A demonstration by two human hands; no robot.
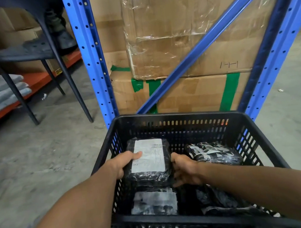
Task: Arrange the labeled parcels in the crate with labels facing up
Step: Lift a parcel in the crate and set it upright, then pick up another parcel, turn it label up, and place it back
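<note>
Both hands are gripping one parcel (150, 163) inside the crate (259, 132): my left hand (122, 164) is clamping its left edge w/ the thumb lying on the white label (148, 158), my right hand (182, 169) is closing on its right edge, fingers curling under. Label's facing up already, long axis running away from me toward the far wall of the crate. It's sitting in the far-left part, raised a bit above what's below, so I'm judging it's abt to be set down flat there. Contents of the crate: a second parcel (155, 202) near-left, directly under/in front of the held one, label up; a third parcel (213, 153) far-right, just beside my right hand, crumpled label showing on top; near-right there's more black wrap (220, 200), can't tell if its label's up. Neither hand is nearer, both being on the held parcel.
</note>
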